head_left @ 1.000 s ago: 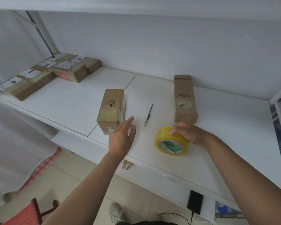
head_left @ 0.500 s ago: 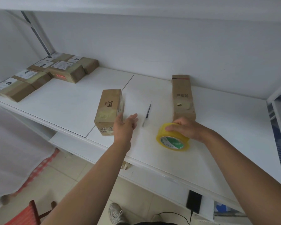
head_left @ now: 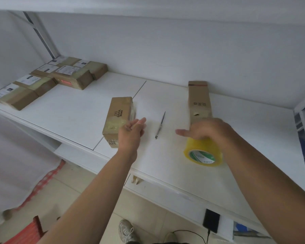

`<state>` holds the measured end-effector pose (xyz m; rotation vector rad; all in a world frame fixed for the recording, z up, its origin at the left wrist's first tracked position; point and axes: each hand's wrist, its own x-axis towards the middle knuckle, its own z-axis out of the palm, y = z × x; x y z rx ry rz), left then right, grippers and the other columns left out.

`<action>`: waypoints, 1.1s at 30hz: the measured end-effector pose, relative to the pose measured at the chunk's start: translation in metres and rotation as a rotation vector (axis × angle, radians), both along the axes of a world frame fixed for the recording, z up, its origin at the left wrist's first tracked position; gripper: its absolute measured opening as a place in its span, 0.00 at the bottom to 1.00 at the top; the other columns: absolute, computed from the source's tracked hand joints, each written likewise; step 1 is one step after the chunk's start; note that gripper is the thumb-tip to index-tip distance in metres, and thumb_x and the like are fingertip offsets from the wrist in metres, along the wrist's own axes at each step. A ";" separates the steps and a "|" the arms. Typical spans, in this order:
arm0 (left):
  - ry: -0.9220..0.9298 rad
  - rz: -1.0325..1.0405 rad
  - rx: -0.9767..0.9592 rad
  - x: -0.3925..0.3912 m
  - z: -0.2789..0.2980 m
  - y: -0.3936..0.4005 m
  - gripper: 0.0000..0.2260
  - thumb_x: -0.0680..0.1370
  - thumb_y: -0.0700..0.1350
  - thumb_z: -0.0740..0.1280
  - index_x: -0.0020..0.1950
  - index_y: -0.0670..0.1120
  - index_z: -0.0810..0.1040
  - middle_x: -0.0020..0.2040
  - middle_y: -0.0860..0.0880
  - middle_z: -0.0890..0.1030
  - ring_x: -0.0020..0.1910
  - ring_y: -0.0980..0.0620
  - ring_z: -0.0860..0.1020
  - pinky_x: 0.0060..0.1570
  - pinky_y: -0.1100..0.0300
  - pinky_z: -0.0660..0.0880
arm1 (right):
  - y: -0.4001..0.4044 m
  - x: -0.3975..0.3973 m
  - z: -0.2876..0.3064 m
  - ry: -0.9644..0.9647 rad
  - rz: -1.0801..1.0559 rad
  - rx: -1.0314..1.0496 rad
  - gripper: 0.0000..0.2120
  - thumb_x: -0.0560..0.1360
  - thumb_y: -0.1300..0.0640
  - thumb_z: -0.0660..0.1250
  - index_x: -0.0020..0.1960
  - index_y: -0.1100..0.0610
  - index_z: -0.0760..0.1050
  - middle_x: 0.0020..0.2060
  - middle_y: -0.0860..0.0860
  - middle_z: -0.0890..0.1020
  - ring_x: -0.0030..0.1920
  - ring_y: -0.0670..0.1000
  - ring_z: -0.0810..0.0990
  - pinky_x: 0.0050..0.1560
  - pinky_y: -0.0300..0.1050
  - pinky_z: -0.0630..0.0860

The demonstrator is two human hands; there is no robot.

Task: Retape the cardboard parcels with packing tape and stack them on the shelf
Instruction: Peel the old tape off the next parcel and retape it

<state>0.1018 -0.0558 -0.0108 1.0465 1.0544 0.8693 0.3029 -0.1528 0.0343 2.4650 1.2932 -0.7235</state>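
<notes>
A short cardboard parcel (head_left: 119, 118) printed "INS BAHA" lies on the white shelf (head_left: 74, 113). My left hand (head_left: 130, 133) is at its near right corner, fingers straight, holding nothing. A long narrow parcel (head_left: 198, 101) lies further right, its far end against the wall. A yellow packing tape roll (head_left: 202, 154) stands on edge in front of it. My right hand (head_left: 206, 129), blurred, lies over the roll's top with one digit stretched left; no grip shows.
A pen-like tool (head_left: 160, 125) lies between the two parcels. Several labelled parcels (head_left: 42, 81) sit packed together at the shelf's far left. A black phone (head_left: 211, 220) lies on a lower ledge at the right. A red stool (head_left: 25, 233) and tiled floor are below.
My left hand has come up against the short parcel's near right corner. The tape roll has shifted right, and my right hand has loosened over its top.
</notes>
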 end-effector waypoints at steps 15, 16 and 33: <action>0.062 0.048 0.180 -0.005 -0.001 -0.002 0.06 0.78 0.45 0.72 0.55 0.48 0.80 0.38 0.56 0.84 0.45 0.56 0.84 0.54 0.57 0.78 | 0.119 -0.033 -0.067 0.093 0.134 0.051 0.08 0.77 0.65 0.62 0.56 0.63 0.76 0.57 0.62 0.79 0.51 0.61 0.80 0.48 0.50 0.74; 0.047 0.057 0.178 -0.003 -0.001 -0.002 0.05 0.78 0.44 0.71 0.54 0.48 0.80 0.37 0.55 0.84 0.44 0.56 0.84 0.52 0.57 0.78 | 0.119 -0.032 -0.070 0.113 0.132 0.041 0.06 0.77 0.66 0.62 0.52 0.64 0.76 0.58 0.63 0.80 0.51 0.61 0.81 0.50 0.50 0.77; 0.065 0.072 0.189 0.002 -0.001 -0.002 0.03 0.81 0.37 0.65 0.50 0.42 0.78 0.28 0.58 0.72 0.30 0.59 0.74 0.42 0.60 0.77 | 0.088 0.008 -0.046 0.659 -0.280 1.137 0.07 0.73 0.58 0.67 0.44 0.47 0.82 0.37 0.46 0.85 0.38 0.47 0.83 0.44 0.44 0.78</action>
